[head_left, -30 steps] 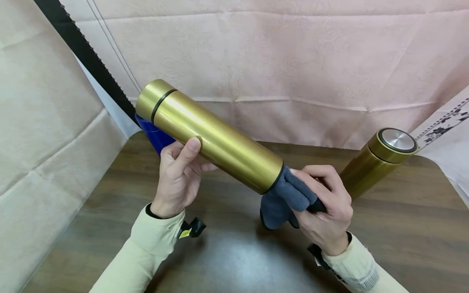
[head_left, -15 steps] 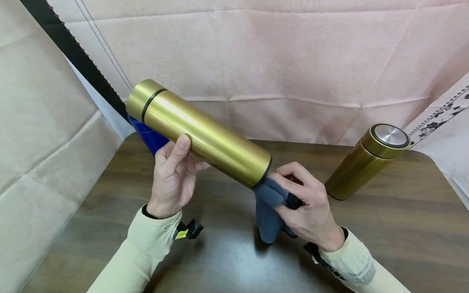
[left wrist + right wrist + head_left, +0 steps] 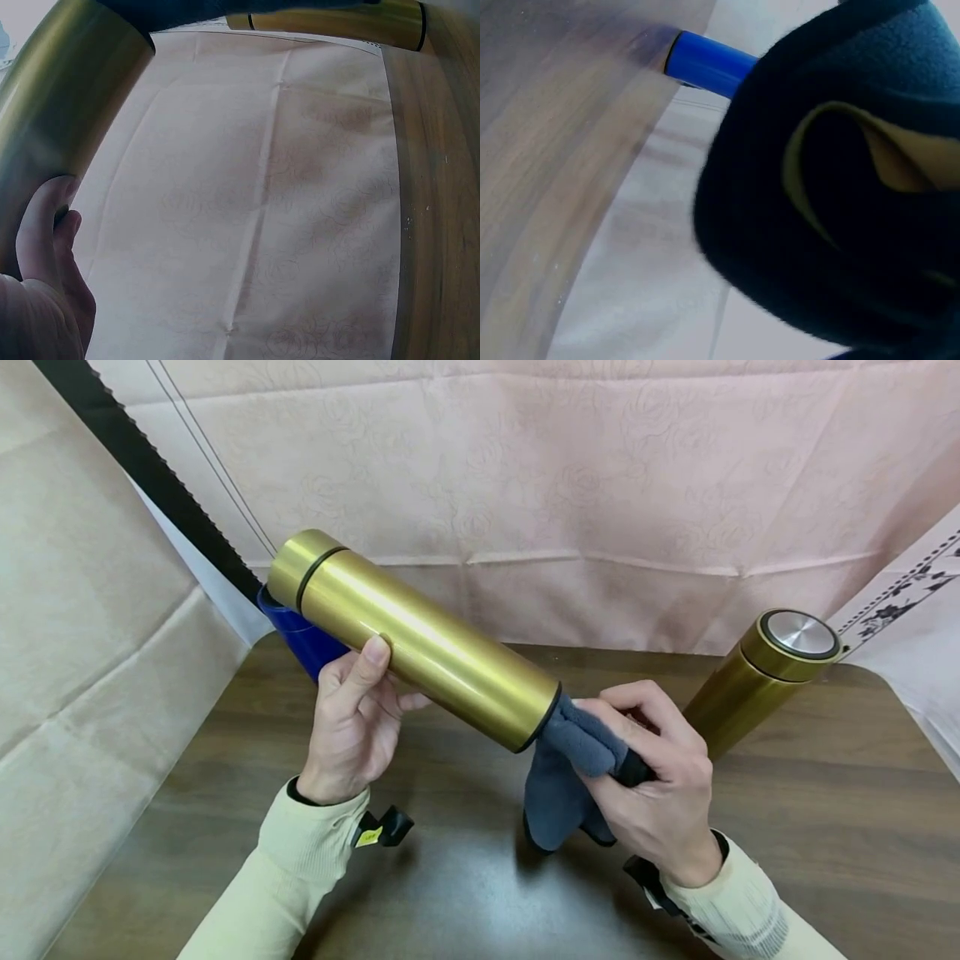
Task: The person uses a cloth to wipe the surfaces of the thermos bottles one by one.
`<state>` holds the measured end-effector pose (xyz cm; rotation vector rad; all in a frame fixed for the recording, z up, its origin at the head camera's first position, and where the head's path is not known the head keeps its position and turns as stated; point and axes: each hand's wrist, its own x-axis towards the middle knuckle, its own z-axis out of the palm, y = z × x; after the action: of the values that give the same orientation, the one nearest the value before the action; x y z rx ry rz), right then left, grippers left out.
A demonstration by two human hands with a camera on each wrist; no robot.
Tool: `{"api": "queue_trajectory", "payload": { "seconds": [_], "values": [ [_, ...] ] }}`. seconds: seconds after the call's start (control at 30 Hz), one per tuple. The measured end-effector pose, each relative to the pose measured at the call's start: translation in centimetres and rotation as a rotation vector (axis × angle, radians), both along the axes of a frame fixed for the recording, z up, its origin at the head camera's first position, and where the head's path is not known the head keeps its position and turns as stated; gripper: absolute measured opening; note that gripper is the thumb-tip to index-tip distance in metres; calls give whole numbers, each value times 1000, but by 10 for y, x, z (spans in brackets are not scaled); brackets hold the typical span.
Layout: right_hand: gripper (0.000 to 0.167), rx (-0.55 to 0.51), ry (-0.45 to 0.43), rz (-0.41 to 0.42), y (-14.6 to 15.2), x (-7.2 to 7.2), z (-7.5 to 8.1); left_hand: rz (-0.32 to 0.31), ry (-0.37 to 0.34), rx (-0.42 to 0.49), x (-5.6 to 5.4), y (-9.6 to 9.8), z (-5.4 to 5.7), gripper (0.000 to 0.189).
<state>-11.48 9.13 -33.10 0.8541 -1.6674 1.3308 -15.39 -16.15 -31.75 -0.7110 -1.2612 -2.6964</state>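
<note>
A gold thermos flask is held tilted above the table, its lidded end up to the left and its base down to the right. My left hand grips it near the middle, thumb on the near side; the fingers behind it are partly hidden. In my right hand a dark grey-blue cloth is pinched and bunched against the flask's base, one end hanging down. The right wrist view is largely filled by the folded cloth. In the left wrist view the thumb lies along the flask.
A second gold flask with a silver-topped lid stands upright at the right, behind my right hand. At the back left is a blue cylindrical object, partly hidden by the held flask. Pale patterned cloth hangs behind the wooden table.
My right hand moved left and down with the cloth, then back right and up, staying at the flask's base. The left hand and held flask shifted slightly left in view, then stayed nearly still.
</note>
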Motion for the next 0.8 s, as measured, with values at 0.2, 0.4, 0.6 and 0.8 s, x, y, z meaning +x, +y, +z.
{"api": "queue_trajectory", "payload": {
  "seconds": [0.2, 0.4, 0.6, 0.8],
  "values": [
    [28, 107, -178, 24, 4, -3, -5, -26, 21, 32, 0, -1, -2, 21],
    [32, 217, -157, 132, 3, -10, -18, 18, 3, 30, 0, -1, -3, 21],
    [30, 221, -63, 224, 7, -6, -10, 66, -34, -11, -3, 1, -4, 22],
    [19, 98, -65, 121, 10, -2, 0, 83, -47, -41, -4, 3, -4, 22]
  ]
}}
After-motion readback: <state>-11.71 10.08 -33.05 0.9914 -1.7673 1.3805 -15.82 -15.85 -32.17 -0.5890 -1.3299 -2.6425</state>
